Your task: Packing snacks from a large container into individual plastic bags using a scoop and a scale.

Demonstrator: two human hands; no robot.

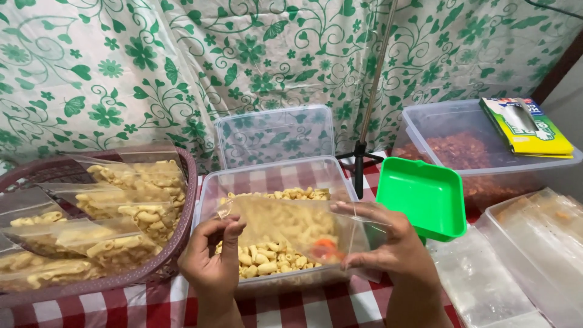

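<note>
Left hand [212,258] and right hand [388,246] pinching the ends of a clear pasta bag [291,228], light, limp, slippery, best gripped at its top strip, above the pasta tub [273,176]; basket [176,243] of filled bags left, green scoop [422,197] right

Two bare hands, the left hand [212,261] at seven o'clock and the right hand [388,249] at five, show no sleeves, rings, watch or gloves.
</note>
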